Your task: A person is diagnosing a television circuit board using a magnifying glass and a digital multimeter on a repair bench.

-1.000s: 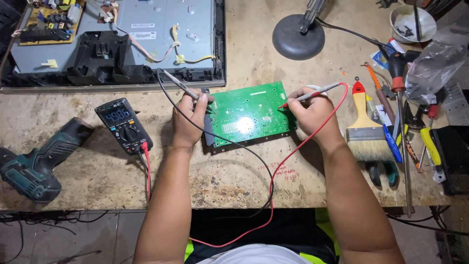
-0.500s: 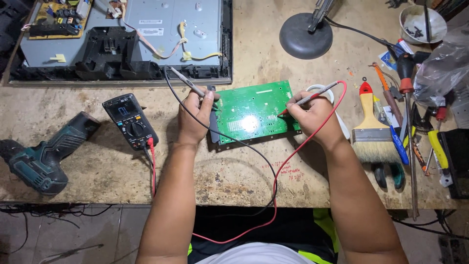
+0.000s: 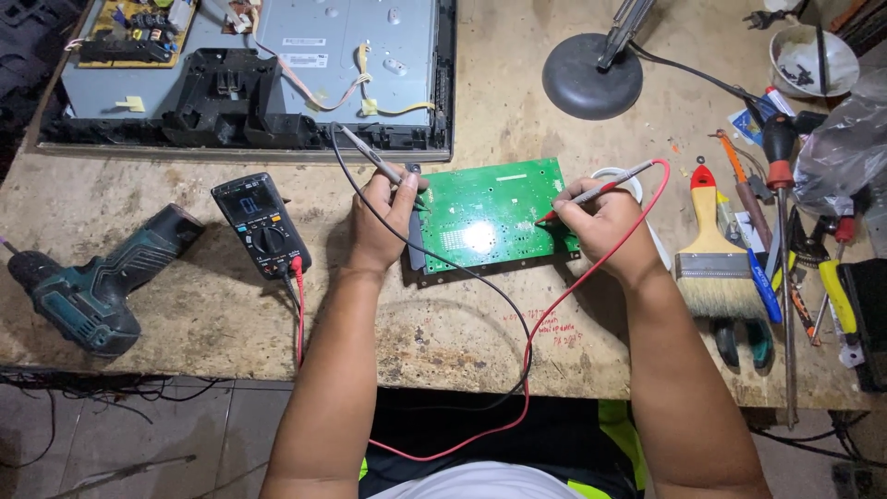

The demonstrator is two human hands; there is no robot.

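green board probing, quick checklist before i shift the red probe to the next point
1. Red probe tip on the green board: ok, held by the right hand.
2. Black probe tip on board: cannot tell, left hand hides it.
3. Multimeter on, display lit: ok.
4. Both leads plugged into meter: ok.
5. Board lies flat on the bench: ok.
6. Red lead clear of the paintbrush: ok.

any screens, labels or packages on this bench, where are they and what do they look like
Multimeter screen: small dark rectangle with pale digits, atop the black meter left of the left hand.
White stickers: small rectangles on the grey panel at the bench's back.
Clear plastic bag: crumpled, far right among the tools.
Small blue-and-white packet: right of the lamp base, partly hidden.
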